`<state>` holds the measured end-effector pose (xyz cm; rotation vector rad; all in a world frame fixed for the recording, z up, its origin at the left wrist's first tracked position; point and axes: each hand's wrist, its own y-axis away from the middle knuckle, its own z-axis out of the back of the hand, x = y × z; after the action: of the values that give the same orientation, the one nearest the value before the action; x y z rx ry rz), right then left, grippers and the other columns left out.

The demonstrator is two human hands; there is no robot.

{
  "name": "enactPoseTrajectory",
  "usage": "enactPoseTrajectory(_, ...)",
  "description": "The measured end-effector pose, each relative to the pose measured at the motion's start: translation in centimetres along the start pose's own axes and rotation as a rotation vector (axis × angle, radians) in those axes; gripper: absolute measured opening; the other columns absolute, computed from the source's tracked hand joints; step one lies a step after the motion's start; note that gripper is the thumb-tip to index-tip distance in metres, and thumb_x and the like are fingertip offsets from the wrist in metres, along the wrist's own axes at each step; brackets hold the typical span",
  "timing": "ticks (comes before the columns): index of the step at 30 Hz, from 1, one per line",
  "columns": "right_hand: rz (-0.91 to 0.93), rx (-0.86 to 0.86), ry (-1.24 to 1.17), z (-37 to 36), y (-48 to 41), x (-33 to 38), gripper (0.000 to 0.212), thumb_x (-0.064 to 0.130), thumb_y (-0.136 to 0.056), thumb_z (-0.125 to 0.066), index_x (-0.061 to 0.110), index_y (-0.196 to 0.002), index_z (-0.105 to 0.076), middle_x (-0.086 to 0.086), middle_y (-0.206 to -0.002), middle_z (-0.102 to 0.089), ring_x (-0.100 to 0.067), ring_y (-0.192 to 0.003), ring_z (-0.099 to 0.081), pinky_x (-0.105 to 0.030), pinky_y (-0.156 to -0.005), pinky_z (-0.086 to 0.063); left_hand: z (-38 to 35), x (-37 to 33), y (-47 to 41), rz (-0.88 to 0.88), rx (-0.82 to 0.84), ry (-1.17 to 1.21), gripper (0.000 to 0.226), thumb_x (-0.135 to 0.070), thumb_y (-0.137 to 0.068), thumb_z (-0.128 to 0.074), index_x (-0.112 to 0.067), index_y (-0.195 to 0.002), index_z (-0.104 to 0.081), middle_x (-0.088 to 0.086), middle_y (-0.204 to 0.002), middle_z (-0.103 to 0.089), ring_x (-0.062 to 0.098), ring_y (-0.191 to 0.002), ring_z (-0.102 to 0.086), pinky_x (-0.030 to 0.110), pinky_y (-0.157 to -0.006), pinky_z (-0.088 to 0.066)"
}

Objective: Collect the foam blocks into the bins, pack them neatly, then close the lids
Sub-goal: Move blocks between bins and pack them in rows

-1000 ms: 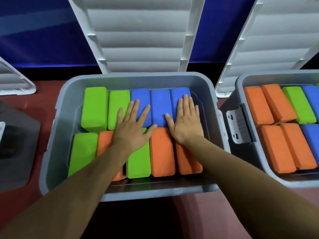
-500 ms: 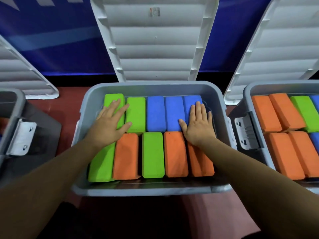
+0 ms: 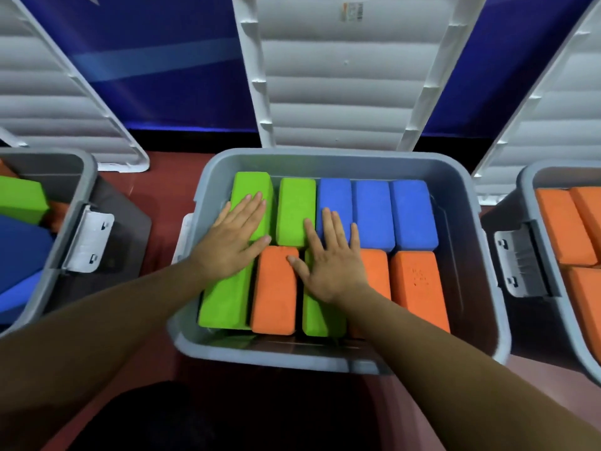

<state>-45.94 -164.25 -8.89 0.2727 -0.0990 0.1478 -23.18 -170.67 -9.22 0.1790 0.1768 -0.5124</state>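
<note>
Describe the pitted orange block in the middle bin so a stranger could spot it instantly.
Find the middle grey bin, with its white lid propped open behind. In its near row, go to the right end: the orange block there. Unlike that row's other orange blocks, its top has small pits and no hand or arm covers it.

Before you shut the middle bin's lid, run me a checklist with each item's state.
1. Hands clear of the bin: left hand and right hand lie flat on the blocks. Not ok.
2. Blocks level: the far-left green block looks higher than its row. Not ok.
3. Nothing sticking above the rim: ok.
4. Lid open, standing behind the bin: ok.
5. Layers underneath packed: cannot tell.
</note>
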Motion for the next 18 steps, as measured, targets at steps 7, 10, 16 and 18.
enactPoseTrajectory(7, -0.041, 0.027, -0.140, 0.8, -0.1, 0.2, 0.100, 0.082, -0.081, -0.018, 0.024, -0.160, 0.003, -0.012, -0.163, 0.023, -0.024, -0.150, 0.025, -0.057, -0.119, 0.013, 0.4, -1.8, -1.0, -0.010, 0.088, 0.166, 0.073, -0.065, -0.091, -0.014, -0.029, -0.153, 0.003, -0.015, -0.160, 0.014, 0.005, -0.148, 0.016, 0.047, -0.122, 0.009)
enactPoseTrajectory(10, -0.022, 0.038, -0.106, 0.7, -0.5, 0.7, 0.112, 0.093, -0.074, -0.019, 0.023, -0.158, 0.008, -0.012, -0.162, 0.026, -0.025, -0.149, 0.028, -0.059, -0.118, 0.014, 1.0, -0.6, 0.8, 0.112, 0.110, 0.377, 0.076, -0.027, -0.095, -0.054, -0.039, -0.150, -0.003, -0.008, -0.158, 0.027, 0.011, -0.148, 0.019, 0.034, -0.123, 0.002)
enactPoseTrajectory(16, 0.009, 0.031, -0.133, 0.6, -0.5, -0.1, 0.108, 0.088, -0.079, -0.028, 0.025, -0.159, 0.005, -0.010, -0.163, 0.025, -0.023, -0.150, 0.025, -0.059, -0.120, 0.008, 2.7, 1.1, 1.4, 0.096, 0.304, 0.299, 0.110, -0.012, -0.084, -0.077, -0.025, -0.155, 0.004, -0.006, -0.153, 0.035, 0.013, -0.144, 0.027, 0.030, -0.122, -0.005)
enactPoseTrajectory(18, 0.011, 0.023, -0.131, 0.6, -0.4, 0.0, 0.107, 0.088, -0.080, -0.028, 0.024, -0.159, 0.005, -0.011, -0.163, 0.025, -0.024, -0.150, 0.025, -0.059, -0.119, 0.008, 2.8, 1.0, 0.8, 0.045, 0.282, 0.187, 0.116, -0.019, -0.078, -0.082, -0.014, -0.156, 0.003, -0.007, -0.152, 0.033, 0.011, -0.142, 0.026, 0.029, -0.122, -0.003)
